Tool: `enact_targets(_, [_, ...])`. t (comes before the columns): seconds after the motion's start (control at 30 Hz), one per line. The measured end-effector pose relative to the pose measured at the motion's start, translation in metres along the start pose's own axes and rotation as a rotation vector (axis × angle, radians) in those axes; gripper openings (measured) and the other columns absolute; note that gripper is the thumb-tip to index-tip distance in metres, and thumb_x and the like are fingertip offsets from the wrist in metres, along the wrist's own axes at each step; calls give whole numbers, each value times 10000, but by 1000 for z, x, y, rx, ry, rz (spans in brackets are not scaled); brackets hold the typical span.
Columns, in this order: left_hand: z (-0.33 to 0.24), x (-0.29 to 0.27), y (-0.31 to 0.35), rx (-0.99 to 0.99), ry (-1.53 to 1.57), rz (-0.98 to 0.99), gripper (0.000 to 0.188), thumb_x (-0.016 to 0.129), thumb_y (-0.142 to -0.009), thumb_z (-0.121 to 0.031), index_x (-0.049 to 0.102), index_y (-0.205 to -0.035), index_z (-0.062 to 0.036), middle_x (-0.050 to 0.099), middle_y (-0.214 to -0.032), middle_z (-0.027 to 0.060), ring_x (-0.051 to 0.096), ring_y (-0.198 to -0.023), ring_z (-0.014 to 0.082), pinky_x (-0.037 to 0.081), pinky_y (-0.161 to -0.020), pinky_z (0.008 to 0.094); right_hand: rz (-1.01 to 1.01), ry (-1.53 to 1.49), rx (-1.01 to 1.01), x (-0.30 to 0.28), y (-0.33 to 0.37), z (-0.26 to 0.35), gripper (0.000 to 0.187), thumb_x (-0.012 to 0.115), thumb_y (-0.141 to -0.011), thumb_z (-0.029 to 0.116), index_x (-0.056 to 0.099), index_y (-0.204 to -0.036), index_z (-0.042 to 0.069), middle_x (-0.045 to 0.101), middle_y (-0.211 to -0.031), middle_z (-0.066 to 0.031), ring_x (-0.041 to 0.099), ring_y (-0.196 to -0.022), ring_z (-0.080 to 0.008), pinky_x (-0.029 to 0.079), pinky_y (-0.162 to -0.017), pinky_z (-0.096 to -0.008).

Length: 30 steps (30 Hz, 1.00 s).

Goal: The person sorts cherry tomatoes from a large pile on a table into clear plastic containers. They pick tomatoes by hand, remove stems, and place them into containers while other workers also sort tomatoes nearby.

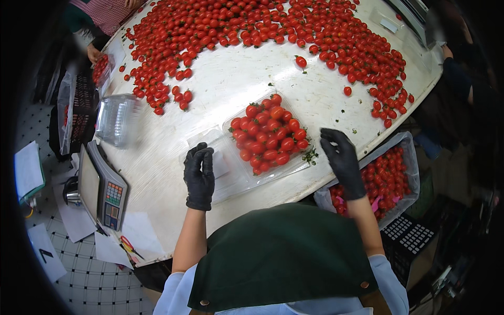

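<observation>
An opened clear plastic clamshell box (227, 124) lies on the table in front of me, its base heaped with red cherry tomatoes (269, 134). The box's lid (231, 176) is folded out flat to the left. My left hand (199, 177), in a black glove, is at the lid's left edge with its fingers curled together; what lies between them, if anything, is hidden. To the right of the box, my gloved right hand (341, 161) hovers with fingers loosely stretched and holds nothing. Green stem scraps (311, 156) lie between it and the box.
Loose cherry tomatoes (210, 23) cover the table's far side. At left stand stacked empty clamshells (116, 121) and a scale (111, 191); scissors (127, 244) lie near the edge. A lined crate of tomatoes (386, 176) is at right. A co-worker's hand (93, 53) is at far left.
</observation>
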<state>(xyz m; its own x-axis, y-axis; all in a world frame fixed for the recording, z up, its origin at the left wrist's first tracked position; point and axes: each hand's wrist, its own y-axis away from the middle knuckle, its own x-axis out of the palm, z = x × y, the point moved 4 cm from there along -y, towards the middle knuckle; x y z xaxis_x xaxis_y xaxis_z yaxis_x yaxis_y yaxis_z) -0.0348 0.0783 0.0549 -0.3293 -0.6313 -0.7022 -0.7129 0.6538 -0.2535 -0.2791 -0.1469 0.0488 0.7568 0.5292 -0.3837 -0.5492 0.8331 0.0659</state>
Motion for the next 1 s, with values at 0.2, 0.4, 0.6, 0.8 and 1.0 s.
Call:
enact_targets(0.2, [-41, 20, 14, 267, -35, 121, 294, 648, -759, -38, 605, -1049, -63, 587, -1021, 137, 555, -947, 308, 456, -807, 383, 97, 536, -494, 56, -13, 21, 180, 622, -770, 152, 598, -937, 87, 553, -828, -107, 528, -805, -317, 458, -691, -417])
enact_targets(0.4, [-54, 58, 21, 323, -191, 401, 402, 680, -744, -107, 556, -1127, -102, 558, -1001, 107, 529, -906, 290, 454, -736, 391, 298, 523, -505, 47, -13, 33, 235, 620, -785, 143, 607, -1007, 68, 580, -879, -120, 546, -817, -304, 471, -715, -402])
enact_targets(0.6, [-29, 41, -12, 31, 184, 268, 403, 684, -752, -94, 549, -1131, -95, 552, -979, 82, 545, -821, 225, 469, -683, 326, 103, 110, -9, 31, -23, -18, 176, 614, -841, 156, 615, -937, 9, 584, -786, -92, 552, -713, -180, 469, -681, -302])
enact_targets(0.8, [-19, 56, -36, 298, -190, 347, 307, 624, -762, -135, 549, -1056, -82, 541, -936, 125, 518, -880, 328, 454, -733, 404, 360, -277, 233, 43, -25, -37, 207, 636, -835, 199, 528, -730, 56, 515, -673, -18, 496, -655, -84, 425, -587, -254])
enact_targets(1.0, [-17, 55, -40, 120, -60, 399, 293, 645, -746, -118, 557, -1019, -56, 546, -913, 119, 528, -872, 313, 445, -737, 403, 502, -558, 363, 51, -22, -58, 175, 669, -770, 142, 522, -746, 50, 532, -638, -33, 513, -551, -102, 437, -512, -253])
